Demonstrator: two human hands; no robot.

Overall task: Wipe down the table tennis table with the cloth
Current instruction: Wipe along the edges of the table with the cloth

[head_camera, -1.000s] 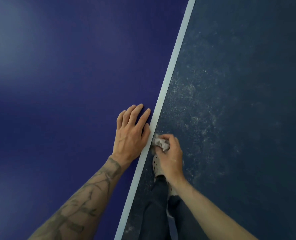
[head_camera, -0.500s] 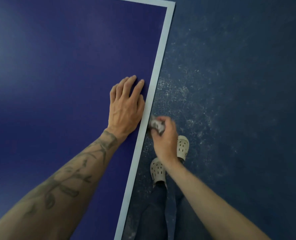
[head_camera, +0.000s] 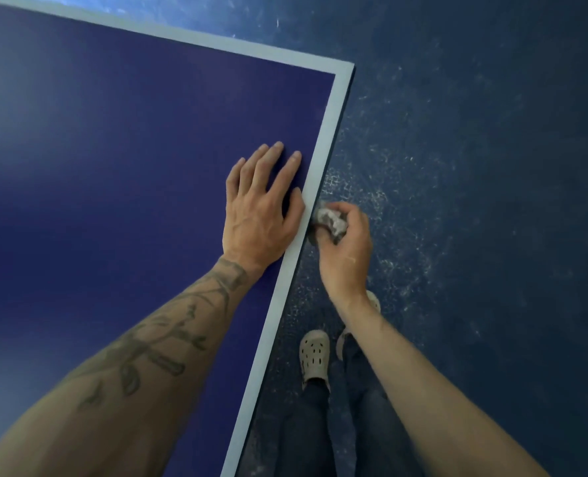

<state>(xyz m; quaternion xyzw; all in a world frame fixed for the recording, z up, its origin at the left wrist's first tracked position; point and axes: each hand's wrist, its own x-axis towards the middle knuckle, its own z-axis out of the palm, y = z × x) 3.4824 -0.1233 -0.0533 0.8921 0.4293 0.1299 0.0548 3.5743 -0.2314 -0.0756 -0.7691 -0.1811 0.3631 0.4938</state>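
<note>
Here the right hand (head_camera: 345,251) pinches a crumpled cloth (head_camera: 328,222) against the table tennis table's (head_camera: 148,149) side edge; the left hand (head_camera: 261,211) lies spread flat. Next, likely slide toward the corner.

Table (head_camera: 113,149): blue top, pale border stripe, one corner showing; left grip (head_camera: 261,215) is lying flat beside the border.

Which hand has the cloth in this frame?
The right hand, off the side of the table, grips the crumpled grey cloth; the left hand lies flat on its blue top, holding nothing.
</note>
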